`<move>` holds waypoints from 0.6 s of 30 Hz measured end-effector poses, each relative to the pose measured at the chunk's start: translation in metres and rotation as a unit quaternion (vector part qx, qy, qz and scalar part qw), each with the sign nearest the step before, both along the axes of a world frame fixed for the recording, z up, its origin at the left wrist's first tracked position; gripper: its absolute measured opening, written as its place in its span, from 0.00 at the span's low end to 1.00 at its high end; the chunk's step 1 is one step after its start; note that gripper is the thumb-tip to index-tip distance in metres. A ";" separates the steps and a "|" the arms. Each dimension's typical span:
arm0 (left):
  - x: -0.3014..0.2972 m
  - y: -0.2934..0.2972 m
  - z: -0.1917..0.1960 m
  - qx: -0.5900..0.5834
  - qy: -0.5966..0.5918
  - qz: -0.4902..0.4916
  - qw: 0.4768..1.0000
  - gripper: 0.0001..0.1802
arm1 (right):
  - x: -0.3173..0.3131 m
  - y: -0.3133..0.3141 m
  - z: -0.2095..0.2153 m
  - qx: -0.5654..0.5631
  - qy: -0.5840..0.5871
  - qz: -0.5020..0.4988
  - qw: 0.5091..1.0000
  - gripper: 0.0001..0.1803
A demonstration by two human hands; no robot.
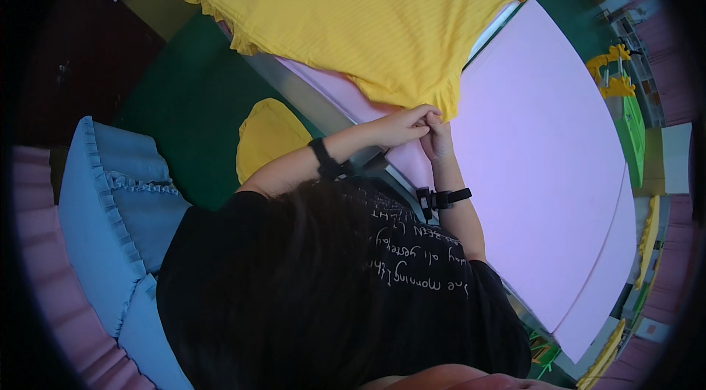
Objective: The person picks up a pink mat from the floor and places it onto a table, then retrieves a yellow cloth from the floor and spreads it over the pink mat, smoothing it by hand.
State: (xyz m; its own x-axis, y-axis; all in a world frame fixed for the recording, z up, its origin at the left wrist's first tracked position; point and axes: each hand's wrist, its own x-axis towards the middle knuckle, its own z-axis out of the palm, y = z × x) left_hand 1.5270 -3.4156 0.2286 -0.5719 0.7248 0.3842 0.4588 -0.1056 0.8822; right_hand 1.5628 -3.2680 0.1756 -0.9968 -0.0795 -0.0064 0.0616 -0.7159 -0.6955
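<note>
A yellow ribbed cloth point(353, 7) with a ruffled edge lies over the far part of a tabletop. Its near corner gathers to a bunched point at my hands. My left hand point(404, 125) reaches in from the left and pinches that corner. Right against it, my right hand point(438, 143) comes up from below, fingers closed on the same corner. The fingers overlap, so the exact grip of each is partly hidden. Under and beside the cloth is a pale pink tabletop point(544, 147), uncovered on the right.
A round yellow seat top point(271, 138) stands on the green floor point(191, 88) to the left. Blue ruffled covered furniture point(110, 228) is further left. At the right edge are a green piece point(632, 140) with yellow parts and pink curtains point(673, 88). Wristbands circle both my forearms.
</note>
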 end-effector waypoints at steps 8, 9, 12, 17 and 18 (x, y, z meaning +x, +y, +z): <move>-0.014 -0.118 -0.043 -0.125 -0.370 -0.083 0.917 0.17 | -0.004 -0.024 0.041 -0.035 -0.114 -0.054 0.991 0.30; -0.014 -0.122 -0.045 -0.169 -0.400 -0.023 0.900 0.16 | -0.004 -0.024 0.043 -0.088 -0.151 -0.043 0.984 0.27; -0.029 -0.119 -0.057 0.163 -0.613 0.024 0.772 0.15 | 0.001 -0.024 0.044 -0.161 -0.171 -0.002 0.972 0.23; -0.065 -0.111 -0.080 0.354 -0.645 0.069 0.674 0.21 | 0.005 -0.017 0.008 -0.362 -0.124 0.218 0.898 0.19; -0.065 -0.110 -0.075 0.355 -0.637 0.070 0.680 0.22 | 0.009 -0.019 0.006 -0.378 -0.124 0.204 0.895 0.19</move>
State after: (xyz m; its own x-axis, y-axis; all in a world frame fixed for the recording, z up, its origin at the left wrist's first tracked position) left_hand 1.4616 -3.5256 0.1540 -0.8129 0.5192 -0.2638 -0.5817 -0.7469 0.3221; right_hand 1.5714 -3.2867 0.1819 -0.8593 -0.5113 -0.0132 0.5102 -0.8587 0.0484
